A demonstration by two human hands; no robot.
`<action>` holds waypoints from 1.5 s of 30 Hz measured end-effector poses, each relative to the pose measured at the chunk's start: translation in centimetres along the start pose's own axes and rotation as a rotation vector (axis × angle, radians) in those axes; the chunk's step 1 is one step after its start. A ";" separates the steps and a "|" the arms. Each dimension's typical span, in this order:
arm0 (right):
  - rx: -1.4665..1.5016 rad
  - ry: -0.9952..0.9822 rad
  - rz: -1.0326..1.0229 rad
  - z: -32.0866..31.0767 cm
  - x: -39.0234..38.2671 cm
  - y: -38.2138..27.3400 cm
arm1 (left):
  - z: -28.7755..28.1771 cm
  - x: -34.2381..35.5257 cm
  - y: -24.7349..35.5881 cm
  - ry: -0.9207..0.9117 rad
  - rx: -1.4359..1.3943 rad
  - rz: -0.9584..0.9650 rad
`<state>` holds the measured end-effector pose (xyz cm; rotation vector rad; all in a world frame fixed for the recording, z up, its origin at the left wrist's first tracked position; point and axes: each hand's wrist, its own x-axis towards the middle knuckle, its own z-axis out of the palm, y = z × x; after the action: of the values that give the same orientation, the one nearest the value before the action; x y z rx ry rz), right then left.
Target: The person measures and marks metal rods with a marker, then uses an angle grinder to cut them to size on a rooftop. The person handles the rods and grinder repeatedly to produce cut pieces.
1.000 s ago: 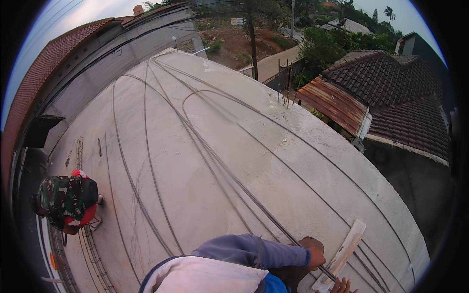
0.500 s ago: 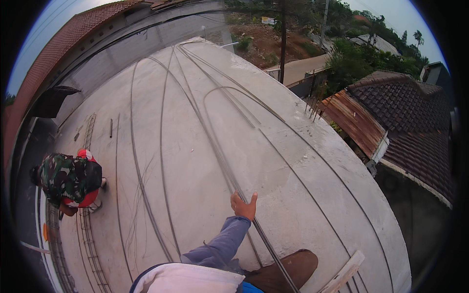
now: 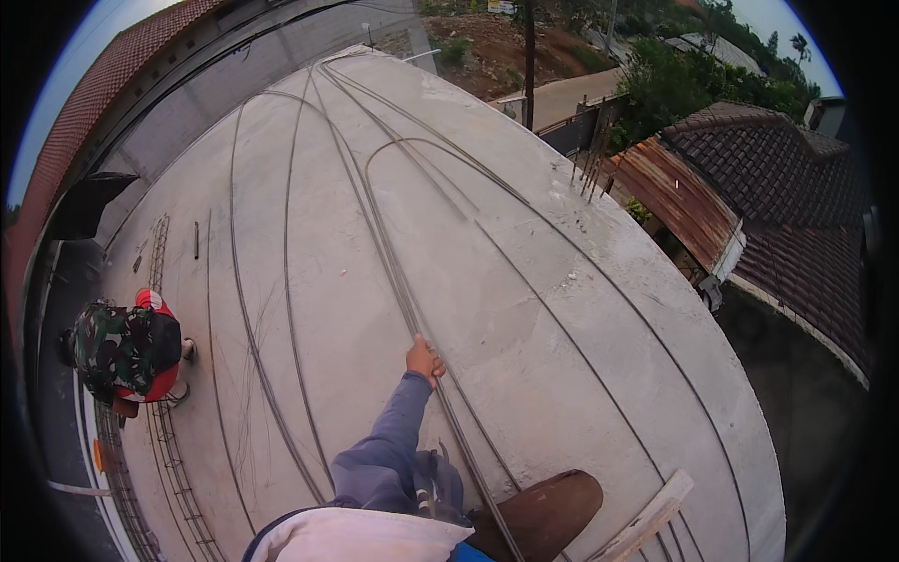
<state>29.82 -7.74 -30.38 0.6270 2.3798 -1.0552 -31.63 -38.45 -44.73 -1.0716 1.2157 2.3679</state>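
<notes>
Left hand (image 3: 425, 362) clamped around dark metal rods (image 3: 400, 292), pale concrete slab (image 3: 524, 393) beneath, right hand's state indeterminable, pale board (image 3: 648, 521) at lower right.

Left arm (image 3: 386, 431) stretched forward, left hand (image 3: 425, 362) curled into a grip

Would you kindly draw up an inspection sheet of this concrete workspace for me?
Surface: grey concrete slab, with lighter and darker patches.
Things in hand: long metal bars, loosely bunched.
Clutter: wooden plank at lower right; short dark rod at left.
Hands: left hand closed around the bunched bars; right hand not in view.
Cables: dark cables strung beyond the slab, upper left.
Surroundings: co-worker bent over at left; tiled roof beyond the slab's right edge.
</notes>
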 end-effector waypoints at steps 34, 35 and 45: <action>-0.525 0.311 0.043 -4.3 0.7 -3.9 | -0.6 -5.2 1.8 -0.068 -0.156 0.068; -0.527 0.315 0.062 -4.4 0.7 -2.4 | -1.5 -4.9 0.7 -0.068 -0.182 0.041; -0.458 0.392 -0.060 -3.5 3.4 1.5 | 0.9 -9.1 3.5 -0.086 -0.187 0.227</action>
<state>27.23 -3.41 -31.05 0.6356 2.8599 -0.3981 -27.68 -39.10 -35.83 -0.9150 1.1584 2.7161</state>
